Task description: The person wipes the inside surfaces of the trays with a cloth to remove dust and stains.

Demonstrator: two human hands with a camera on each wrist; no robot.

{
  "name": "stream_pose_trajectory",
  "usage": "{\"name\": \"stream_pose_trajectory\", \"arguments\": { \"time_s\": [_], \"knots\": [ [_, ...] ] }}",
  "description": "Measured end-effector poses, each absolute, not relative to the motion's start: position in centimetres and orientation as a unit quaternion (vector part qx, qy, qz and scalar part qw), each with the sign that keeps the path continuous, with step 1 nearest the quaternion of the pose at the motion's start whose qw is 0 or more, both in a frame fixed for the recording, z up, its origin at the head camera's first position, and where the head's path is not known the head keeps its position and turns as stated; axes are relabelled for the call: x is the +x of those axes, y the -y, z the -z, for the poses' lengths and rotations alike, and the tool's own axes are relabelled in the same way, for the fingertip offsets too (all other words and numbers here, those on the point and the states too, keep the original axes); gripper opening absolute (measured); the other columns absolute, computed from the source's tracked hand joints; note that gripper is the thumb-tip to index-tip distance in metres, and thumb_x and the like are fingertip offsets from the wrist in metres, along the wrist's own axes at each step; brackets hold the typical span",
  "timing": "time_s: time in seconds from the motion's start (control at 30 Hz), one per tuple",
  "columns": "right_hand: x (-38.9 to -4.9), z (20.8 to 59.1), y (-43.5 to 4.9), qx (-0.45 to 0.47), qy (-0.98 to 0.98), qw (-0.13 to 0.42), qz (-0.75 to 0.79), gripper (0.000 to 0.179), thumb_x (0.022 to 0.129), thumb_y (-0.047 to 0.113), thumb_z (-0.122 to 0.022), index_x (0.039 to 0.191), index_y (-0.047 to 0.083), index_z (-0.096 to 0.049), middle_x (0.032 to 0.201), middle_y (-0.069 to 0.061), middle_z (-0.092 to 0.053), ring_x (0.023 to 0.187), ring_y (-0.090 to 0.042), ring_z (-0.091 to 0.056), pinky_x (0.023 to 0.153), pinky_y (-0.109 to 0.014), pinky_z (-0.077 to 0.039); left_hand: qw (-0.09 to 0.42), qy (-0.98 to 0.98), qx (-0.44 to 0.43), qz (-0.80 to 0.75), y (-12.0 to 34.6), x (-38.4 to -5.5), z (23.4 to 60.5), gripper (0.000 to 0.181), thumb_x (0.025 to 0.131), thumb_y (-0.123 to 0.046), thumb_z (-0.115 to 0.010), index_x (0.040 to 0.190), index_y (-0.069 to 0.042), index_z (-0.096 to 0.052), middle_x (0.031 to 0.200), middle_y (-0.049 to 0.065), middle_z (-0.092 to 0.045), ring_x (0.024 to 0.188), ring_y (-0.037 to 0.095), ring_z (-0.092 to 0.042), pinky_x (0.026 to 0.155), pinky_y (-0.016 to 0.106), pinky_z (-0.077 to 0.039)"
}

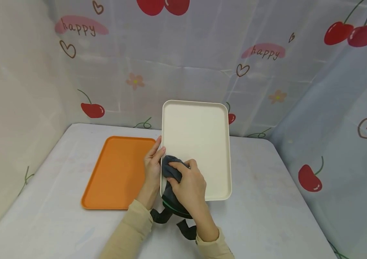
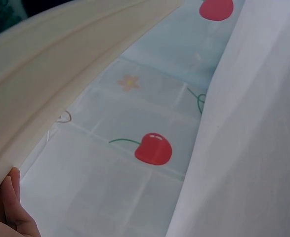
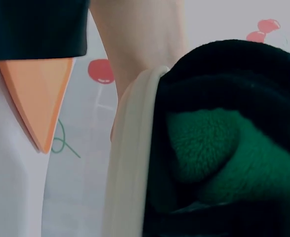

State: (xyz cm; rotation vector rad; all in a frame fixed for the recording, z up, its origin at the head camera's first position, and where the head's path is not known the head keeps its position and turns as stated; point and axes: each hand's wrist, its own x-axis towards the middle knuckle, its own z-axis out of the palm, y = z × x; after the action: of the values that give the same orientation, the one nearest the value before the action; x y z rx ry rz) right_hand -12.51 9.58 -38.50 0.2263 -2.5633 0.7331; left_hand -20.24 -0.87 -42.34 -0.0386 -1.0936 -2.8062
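A cream-white rectangular tray (image 1: 199, 136) is raised and tilted above the table, its inner face toward me. My left hand (image 1: 152, 167) grips it by the left edge; in the left wrist view its fingers (image 2: 12, 205) lie against the tray's outer side (image 2: 61, 64). With bent fingers, my right hand (image 1: 191, 185) holds a dark grey cloth (image 1: 170, 167) against the tray's lower left corner. Close up in the right wrist view, the cloth shows a green fuzzy side (image 3: 204, 143) beside the tray's rim (image 3: 130, 163). Part of the cloth is hidden beneath the right hand.
An orange tray (image 1: 118, 176) lies flat on the white-covered table (image 1: 261, 201), left of the raised one. Black straps (image 1: 188, 230) hang near the wrists. Behind and at both sides hang pale curtains (image 1: 186, 79) printed with cherries and hearts.
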Motion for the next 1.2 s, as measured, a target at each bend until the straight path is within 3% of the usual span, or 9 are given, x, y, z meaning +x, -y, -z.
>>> {"name": "stream_pose_trajectory", "arguments": {
  "time_s": [0.4,0.83,1.2],
  "knots": [
    [-12.5,37.9,-11.4,0.019,0.93,0.188,-0.315,0.04,0.071,0.015,-0.087,0.109,0.021,-0.077,0.097,-0.009,-0.057,0.085,-0.027,-0.063,0.071,-0.043,-0.055,0.073,0.386,-0.021,0.919,1.3,-20.3,42.4,0.049,0.099,-0.006,-0.051,0.147,-0.009,-0.044,0.153,0.003,-0.043,0.109,0.009,-0.066,0.09,0.025,-0.056],
    [-12.7,37.5,-16.2,-0.07,0.932,0.166,-0.314,0.041,0.076,0.017,-0.083,0.116,0.018,-0.074,0.109,-0.016,-0.056,0.095,-0.035,-0.061,0.074,-0.05,-0.052,0.073,0.36,-0.005,0.93,1.8,-20.6,42.1,0.046,0.098,-0.005,-0.053,0.143,-0.012,-0.051,0.134,-0.004,-0.062,0.098,0.009,-0.07,0.082,0.023,-0.058],
    [-12.6,37.3,-19.3,-0.129,0.936,0.154,-0.29,0.041,0.081,0.018,-0.078,0.121,0.014,-0.071,0.115,-0.022,-0.05,0.09,-0.044,-0.059,0.068,-0.053,-0.051,0.082,0.353,0.008,0.932,2.2,-20.6,42.1,0.046,0.097,-0.005,-0.056,0.143,-0.011,-0.05,0.131,-0.003,-0.064,0.093,0.01,-0.071,0.079,0.023,-0.059]
  ]
}}
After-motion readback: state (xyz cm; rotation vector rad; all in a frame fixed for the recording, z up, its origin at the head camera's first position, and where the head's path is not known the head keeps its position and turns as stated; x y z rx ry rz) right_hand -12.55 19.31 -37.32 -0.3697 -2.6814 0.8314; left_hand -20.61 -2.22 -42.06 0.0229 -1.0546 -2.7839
